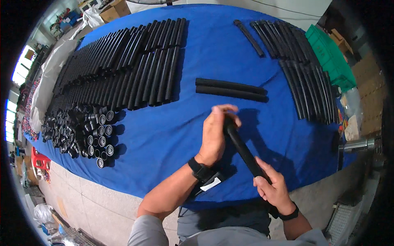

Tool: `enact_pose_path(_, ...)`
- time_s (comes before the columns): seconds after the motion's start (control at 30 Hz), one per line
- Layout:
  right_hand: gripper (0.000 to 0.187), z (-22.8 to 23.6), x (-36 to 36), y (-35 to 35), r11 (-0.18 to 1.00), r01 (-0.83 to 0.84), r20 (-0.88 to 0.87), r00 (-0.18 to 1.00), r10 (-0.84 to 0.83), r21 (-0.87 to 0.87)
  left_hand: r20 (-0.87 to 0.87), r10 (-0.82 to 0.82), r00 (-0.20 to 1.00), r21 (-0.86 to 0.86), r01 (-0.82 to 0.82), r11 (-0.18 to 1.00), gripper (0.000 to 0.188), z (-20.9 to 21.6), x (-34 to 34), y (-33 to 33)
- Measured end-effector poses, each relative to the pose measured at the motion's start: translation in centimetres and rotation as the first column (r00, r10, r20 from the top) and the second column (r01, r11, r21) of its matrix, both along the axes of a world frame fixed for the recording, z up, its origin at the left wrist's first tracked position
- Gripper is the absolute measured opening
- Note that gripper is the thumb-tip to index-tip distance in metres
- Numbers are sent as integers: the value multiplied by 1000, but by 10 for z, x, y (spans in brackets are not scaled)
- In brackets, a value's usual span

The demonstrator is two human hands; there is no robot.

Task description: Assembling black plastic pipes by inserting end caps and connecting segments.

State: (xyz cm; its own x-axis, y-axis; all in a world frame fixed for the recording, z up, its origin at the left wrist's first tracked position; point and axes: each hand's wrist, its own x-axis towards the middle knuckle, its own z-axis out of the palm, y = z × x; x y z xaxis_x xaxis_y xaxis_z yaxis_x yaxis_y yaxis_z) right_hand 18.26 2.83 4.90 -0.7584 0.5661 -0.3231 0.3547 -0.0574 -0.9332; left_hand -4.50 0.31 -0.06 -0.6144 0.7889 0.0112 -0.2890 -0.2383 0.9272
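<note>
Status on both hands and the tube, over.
Right hand gripping black tube, near end. Left hand at far end, partly blurred. Two loose tubes lie beyond; nothing visibly blocking.

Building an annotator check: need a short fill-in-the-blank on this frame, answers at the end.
1. The held tube, with the person's right grip on its near end, is coloured ____.
2. Just beyond the left grip, exactly ____ loose tubes lie side by side.
3. The cloth under everything on the table is ____.
4. The small round fittings are piled toward the table's ____ side.

Missing words: black; two; blue; left.
</note>
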Motion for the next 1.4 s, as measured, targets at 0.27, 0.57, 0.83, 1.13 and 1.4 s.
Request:
enact_pose_path(0.27, 54, -12, -12, -6, 926, -118, 24, 993, 117, 360, 713, -178, 678, 201, 46, 979, 60, 6, -6, -1)
enact_pose_path(0.57, 67, -31, -18, -18, 676, -157, 45, 983, 179, 720, 710, -18, 704, 79, -54, 995, 48, 5, -9, -7)
enact_pose_path(0.83, 67, -34, -16, -21, 515, -168, 103, 983, 151, 840, 705, -14, 709, 78, -58, 995, 48, 6, -15, -10)
enact_pose_path(1.13, 63, -42, -14, -17, 633, -39, -72, 986, 149, 774, 697, 15, 717, 43, -62, 997, 43, 4, -5, -2)
enact_pose_path(1.4, 42, -14, 16, 19, 438, -220, -308, 941, -142, -871, -15, -233, 972, 0, 233, 972, 24, 2, -11, -6)
